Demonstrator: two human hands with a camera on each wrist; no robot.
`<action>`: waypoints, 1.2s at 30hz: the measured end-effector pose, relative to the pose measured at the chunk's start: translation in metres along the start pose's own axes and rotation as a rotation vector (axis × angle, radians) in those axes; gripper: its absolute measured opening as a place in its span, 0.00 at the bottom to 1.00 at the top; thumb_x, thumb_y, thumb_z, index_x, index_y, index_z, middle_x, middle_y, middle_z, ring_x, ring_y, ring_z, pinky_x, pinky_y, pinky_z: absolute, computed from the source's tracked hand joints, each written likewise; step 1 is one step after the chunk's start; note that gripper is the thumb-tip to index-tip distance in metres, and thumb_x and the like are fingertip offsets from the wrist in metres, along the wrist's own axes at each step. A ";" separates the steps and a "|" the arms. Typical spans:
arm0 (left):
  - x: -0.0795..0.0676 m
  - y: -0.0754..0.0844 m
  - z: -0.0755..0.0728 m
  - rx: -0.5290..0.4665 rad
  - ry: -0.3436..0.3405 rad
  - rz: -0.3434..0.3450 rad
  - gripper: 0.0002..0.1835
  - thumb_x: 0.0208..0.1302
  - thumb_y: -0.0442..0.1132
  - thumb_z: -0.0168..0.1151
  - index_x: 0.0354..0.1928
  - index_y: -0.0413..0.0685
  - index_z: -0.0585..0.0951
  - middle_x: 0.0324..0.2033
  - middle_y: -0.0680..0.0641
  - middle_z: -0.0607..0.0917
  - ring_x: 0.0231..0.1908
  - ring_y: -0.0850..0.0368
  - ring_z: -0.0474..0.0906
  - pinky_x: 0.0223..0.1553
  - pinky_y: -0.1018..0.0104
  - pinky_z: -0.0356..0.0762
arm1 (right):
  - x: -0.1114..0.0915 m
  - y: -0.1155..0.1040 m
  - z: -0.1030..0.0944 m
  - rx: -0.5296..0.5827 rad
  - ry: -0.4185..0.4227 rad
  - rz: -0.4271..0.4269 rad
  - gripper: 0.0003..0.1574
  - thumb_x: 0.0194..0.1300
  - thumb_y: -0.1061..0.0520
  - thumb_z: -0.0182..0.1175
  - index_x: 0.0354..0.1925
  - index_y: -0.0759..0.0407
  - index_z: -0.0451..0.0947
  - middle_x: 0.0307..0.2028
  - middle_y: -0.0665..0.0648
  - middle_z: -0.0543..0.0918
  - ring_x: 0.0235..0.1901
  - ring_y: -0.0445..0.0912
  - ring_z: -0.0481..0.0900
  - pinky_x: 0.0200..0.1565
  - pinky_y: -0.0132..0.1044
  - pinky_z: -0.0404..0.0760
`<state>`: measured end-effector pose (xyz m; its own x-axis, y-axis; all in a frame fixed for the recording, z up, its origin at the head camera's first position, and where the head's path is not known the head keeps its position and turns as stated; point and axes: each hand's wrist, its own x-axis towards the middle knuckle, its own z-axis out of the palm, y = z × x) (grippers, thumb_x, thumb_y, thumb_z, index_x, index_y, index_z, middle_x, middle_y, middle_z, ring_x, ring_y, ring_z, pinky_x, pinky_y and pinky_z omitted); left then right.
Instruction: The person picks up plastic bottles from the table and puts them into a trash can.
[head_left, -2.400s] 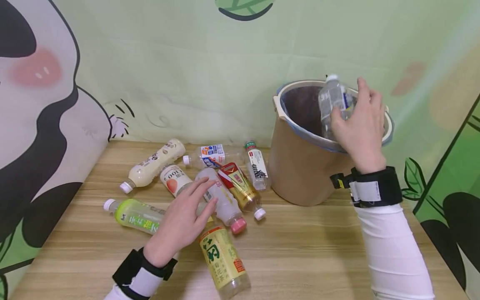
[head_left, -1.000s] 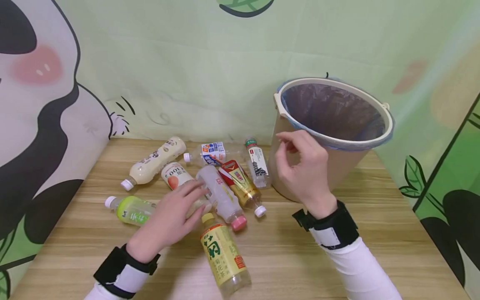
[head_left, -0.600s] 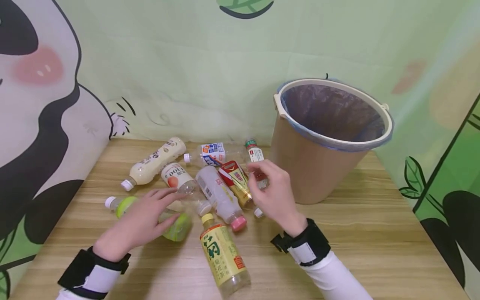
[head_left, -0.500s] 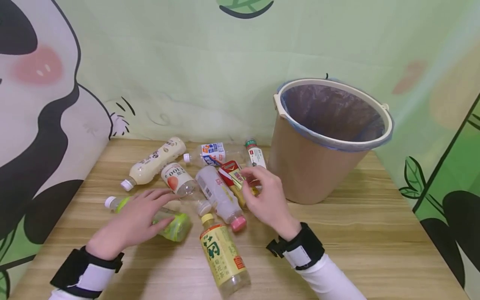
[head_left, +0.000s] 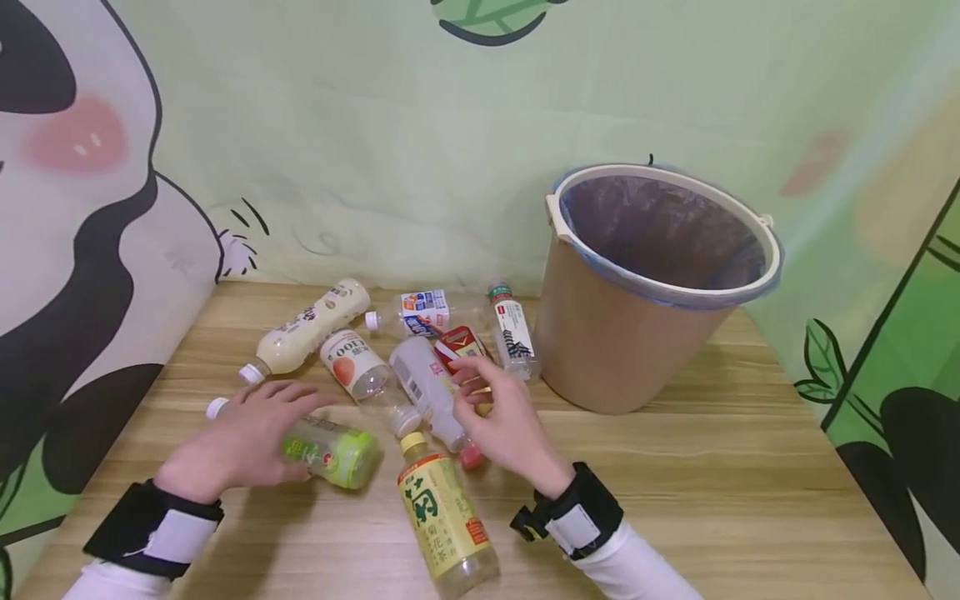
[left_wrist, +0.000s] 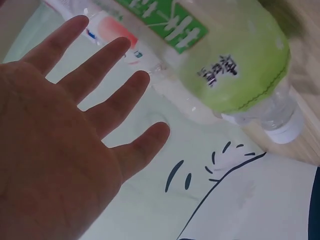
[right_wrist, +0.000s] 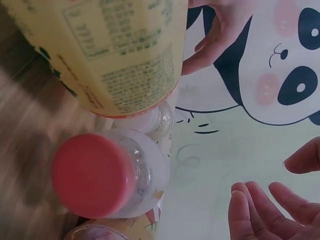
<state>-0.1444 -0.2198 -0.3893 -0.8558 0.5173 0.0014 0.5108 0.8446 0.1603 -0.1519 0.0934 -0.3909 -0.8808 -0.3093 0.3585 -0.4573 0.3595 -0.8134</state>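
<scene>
My left hand (head_left: pixel 243 437) is over a green-labelled bottle (head_left: pixel 345 454) lying on its side, hiding part of it. In the left wrist view the fingers are straight and spread, beside the green bottle's body. My right hand (head_left: pixel 504 421) hovers with loosely bent fingers and nothing in them. Below it lie a white bottle with a pink cap (head_left: pixel 471 456) and a red-and-gold bottle (head_left: pixel 456 343), partly covered by the hand. A yellow-labelled tea bottle (head_left: pixel 446 521) lies between my hands, close to the camera in the right wrist view.
A brown bin (head_left: pixel 611 342) with a bag liner stands at the back right. Behind the hands lie a peach-label bottle (head_left: pixel 352 362), a cream bottle (head_left: pixel 311 329), a clear bottle with a blue-and-orange label (head_left: pixel 425 313) and a green-capped bottle (head_left: pixel 513 329). A printed cloth (head_left: pixel 375 167) hangs behind.
The right hand held a clear bottle at the bin's mouth; now it holds nothing and has come left and down over the bottles. The left hand has shifted left over the green-labelled bottle.
</scene>
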 end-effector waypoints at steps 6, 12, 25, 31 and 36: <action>0.001 -0.004 0.007 0.034 -0.029 -0.015 0.51 0.27 0.48 0.80 0.63 0.55 0.71 0.59 0.39 0.74 0.58 0.33 0.66 0.55 0.25 0.55 | 0.000 0.001 0.000 0.000 -0.003 0.004 0.23 0.57 0.67 0.55 0.53 0.59 0.74 0.42 0.60 0.80 0.39 0.44 0.78 0.40 0.33 0.83; 0.001 -0.006 0.013 0.051 -0.027 -0.012 0.53 0.22 0.37 0.78 0.63 0.54 0.71 0.57 0.39 0.75 0.57 0.33 0.66 0.56 0.26 0.54 | -0.001 0.004 0.000 -0.008 -0.021 0.018 0.22 0.57 0.67 0.55 0.52 0.61 0.74 0.41 0.61 0.80 0.38 0.44 0.78 0.40 0.36 0.83; 0.002 -0.010 0.030 0.037 -0.052 -0.021 0.50 0.21 0.24 0.70 0.61 0.51 0.73 0.55 0.41 0.77 0.58 0.35 0.66 0.57 0.25 0.51 | -0.003 -0.007 -0.004 0.002 -0.021 0.054 0.24 0.56 0.72 0.56 0.53 0.65 0.73 0.38 0.65 0.81 0.36 0.50 0.79 0.40 0.43 0.83; 0.004 -0.010 0.033 0.045 -0.048 0.012 0.44 0.20 0.21 0.69 0.52 0.50 0.77 0.49 0.41 0.80 0.53 0.34 0.71 0.55 0.26 0.55 | -0.005 -0.031 -0.013 0.013 -0.023 0.048 0.21 0.56 0.74 0.54 0.50 0.70 0.73 0.36 0.68 0.80 0.34 0.54 0.79 0.39 0.45 0.83; 0.007 -0.010 0.035 0.056 -0.069 0.016 0.40 0.22 0.23 0.72 0.49 0.51 0.78 0.47 0.42 0.81 0.52 0.35 0.72 0.55 0.26 0.56 | -0.006 -0.032 -0.015 0.014 -0.013 0.041 0.21 0.55 0.73 0.54 0.49 0.70 0.74 0.34 0.67 0.80 0.33 0.53 0.79 0.38 0.45 0.83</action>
<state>-0.1524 -0.2196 -0.4251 -0.8407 0.5376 -0.0650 0.5299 0.8415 0.1059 -0.1339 0.0970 -0.3598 -0.8970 -0.3063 0.3187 -0.4190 0.3594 -0.8339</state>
